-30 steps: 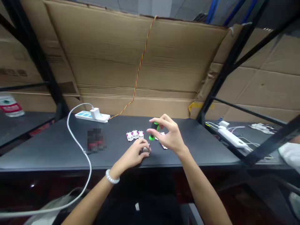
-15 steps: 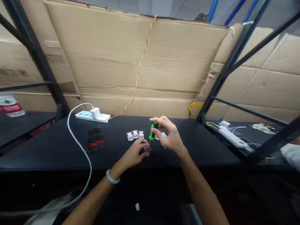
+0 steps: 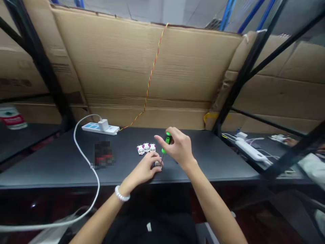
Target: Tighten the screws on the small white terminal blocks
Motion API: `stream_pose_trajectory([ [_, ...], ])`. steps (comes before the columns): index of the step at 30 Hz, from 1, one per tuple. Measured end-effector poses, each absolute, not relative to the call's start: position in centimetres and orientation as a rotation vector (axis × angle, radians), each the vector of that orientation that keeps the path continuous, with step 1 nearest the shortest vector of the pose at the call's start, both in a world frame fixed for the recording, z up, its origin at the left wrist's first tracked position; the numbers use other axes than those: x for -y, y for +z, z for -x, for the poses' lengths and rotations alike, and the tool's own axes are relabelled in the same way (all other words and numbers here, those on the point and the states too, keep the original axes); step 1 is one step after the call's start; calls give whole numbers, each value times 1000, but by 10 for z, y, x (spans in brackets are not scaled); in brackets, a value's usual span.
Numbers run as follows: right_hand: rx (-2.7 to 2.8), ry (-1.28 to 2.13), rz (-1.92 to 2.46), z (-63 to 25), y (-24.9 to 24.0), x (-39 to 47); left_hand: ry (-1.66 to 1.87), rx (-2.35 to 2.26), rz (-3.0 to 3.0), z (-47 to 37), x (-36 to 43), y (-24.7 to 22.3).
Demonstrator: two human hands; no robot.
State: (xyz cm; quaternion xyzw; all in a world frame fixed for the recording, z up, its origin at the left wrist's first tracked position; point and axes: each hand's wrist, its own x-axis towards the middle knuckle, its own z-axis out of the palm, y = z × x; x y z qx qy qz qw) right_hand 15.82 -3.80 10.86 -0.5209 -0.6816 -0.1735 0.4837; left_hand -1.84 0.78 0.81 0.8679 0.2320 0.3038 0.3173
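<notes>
My left hand (image 3: 147, 166) is closed around a small white part (image 3: 158, 164) near the table's front edge. Above it, my right hand (image 3: 179, 145) holds a green and black screwdriver (image 3: 167, 141), with the thumb stretched out to the left. The screwdriver's thin shaft slants down to the part, and its tip cannot be made out. Just behind my left hand, three white and purple parts (image 3: 146, 147) stand in a row on the black table (image 3: 129, 169).
A white power strip (image 3: 111, 129) with a plugged-in charger lies at the back left; its white cable (image 3: 83, 149) loops over the front edge. A blurred dark object (image 3: 103, 155) is left of my hands. Black metal posts (image 3: 235, 88) flank the cardboard wall (image 3: 122, 57).
My right hand has shifted slightly left, and its thumb has come off the screwdriver and stretched out. The screwdriver leans more. The white parts to the right are now hidden behind my right hand.
</notes>
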Motion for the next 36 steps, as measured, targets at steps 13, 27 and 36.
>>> stream_pose_trajectory([
  [13,1581,574,855,-176,101,45,772,-622,-2305,19,-6,12],
  [27,1377,-53,1039,-172,100,43,691,-666,-2444,9,-11,20],
  [36,1082,-48,949,-226,104,106,486,-1007,-2683,-30,-60,47],
])
